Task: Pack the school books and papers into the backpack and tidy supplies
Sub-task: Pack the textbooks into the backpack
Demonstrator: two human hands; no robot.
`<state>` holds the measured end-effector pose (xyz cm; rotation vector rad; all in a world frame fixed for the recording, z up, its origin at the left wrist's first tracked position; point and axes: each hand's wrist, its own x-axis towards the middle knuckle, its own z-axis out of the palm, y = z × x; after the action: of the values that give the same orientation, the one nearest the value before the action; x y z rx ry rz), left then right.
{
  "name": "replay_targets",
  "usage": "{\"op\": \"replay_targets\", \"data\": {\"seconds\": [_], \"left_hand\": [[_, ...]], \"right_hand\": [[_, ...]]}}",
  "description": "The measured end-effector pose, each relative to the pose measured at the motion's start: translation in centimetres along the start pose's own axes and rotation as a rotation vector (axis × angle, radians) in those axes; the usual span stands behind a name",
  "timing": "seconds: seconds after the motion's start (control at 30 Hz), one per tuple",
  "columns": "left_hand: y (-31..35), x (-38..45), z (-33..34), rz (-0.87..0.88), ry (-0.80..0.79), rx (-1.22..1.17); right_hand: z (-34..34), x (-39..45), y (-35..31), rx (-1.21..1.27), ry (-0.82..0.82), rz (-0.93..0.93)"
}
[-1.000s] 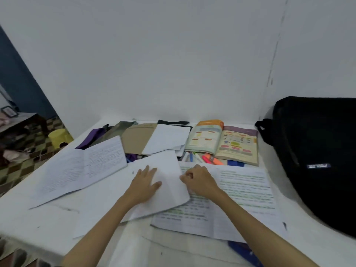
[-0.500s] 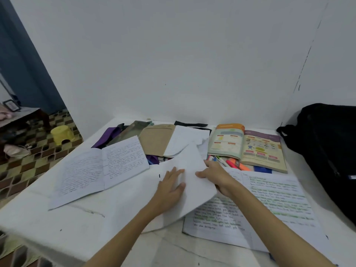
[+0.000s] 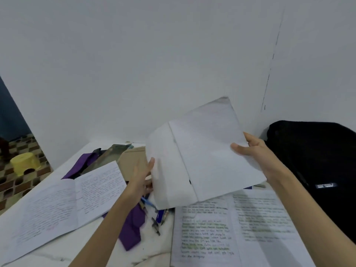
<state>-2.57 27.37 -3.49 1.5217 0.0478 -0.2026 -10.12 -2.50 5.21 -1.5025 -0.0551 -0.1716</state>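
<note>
At the bottom right of the frame an open notebook [image 3: 237, 228] lies flat on the white table [image 3: 63, 253], its handwritten lines streaked with green highlighter. At the lower left a second open notebook [image 3: 57, 205] lies spread, its pages filled with handwriting. Between the two, low in the centre, a purple cloth strip [image 3: 133, 226] lies on the table, with pens [image 3: 159, 216] loose just beside it.

Above these, at the centre of the frame, both hands hold a sheaf of white papers [image 3: 200, 157] lifted off the table and tilted up. The left hand [image 3: 142, 176] has its thumb on the front of the sheaf's left edge; its fingers are behind the paper and cannot be seen. The right hand [image 3: 256, 153] pinches the right edge, thumb lying across the front, fingers curled behind.

Further back, left of centre, a brown paper-covered book [image 3: 131, 160] and a dark greenish folder [image 3: 113, 151] lie against the wall end of the table. At the right edge the black backpack [image 3: 312, 160] stands beside the table; its opening is not visible, so what is in it cannot be told. At the far left a yellow stool [image 3: 25, 163] stands on the tiled floor.
</note>
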Motion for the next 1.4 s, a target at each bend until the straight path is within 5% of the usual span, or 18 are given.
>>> {"op": "replay_targets", "data": {"seconds": [0.07, 0.2, 0.3, 0.4, 0.47, 0.63, 0.8, 0.97, 1.23, 1.4], "left_hand": [[1.1, -0.3, 1.1, -0.021, -0.104, -0.146], [3.0, -2.3, 4.3, 0.211, -0.131, -0.253], [3.4, -1.1, 5.8, 0.077, -0.331, -0.351], [2.4, -0.7, 7.1, 0.084, -0.489, 0.118], [1.6, -0.9, 8.8, 0.121, -0.361, 0.259], [-0.3, -0.5, 9.6, 0.029, -0.259, 0.045], [0.7, -0.5, 10.1, 0.161, -0.176, 0.182], [1.3, -1.3, 12.2, 0.289, -0.293, 0.255], [-0.4, -1.0, 18.1, 0.16, -0.35, 0.404], [4.0, -2.0, 22.6, 0.517, -0.425, 0.73]], "right_hand": [[-0.7, 0.0, 0.3, 0.049, 0.063, -0.009], [-1.2, 0.1, 1.4, 0.05, 0.23, -0.022], [-0.9, 0.1, 2.3, -0.009, 0.297, 0.018], [-0.2, -0.1, 3.2, 0.035, 0.283, 0.07], [0.3, -0.3, 3.7, 0.102, 0.239, 0.088], [0.5, -0.6, 4.7, 0.21, 0.136, 0.158], [-1.5, -0.8, 4.8, 0.036, 0.183, 0.16], [-3.6, -1.4, 3.2, -0.025, 0.303, 0.03], [-7.5, -5.1, 2.4, -0.173, 0.28, 0.019], [-12.8, -7.3, -1.7, -0.577, 0.383, -0.109]]}}
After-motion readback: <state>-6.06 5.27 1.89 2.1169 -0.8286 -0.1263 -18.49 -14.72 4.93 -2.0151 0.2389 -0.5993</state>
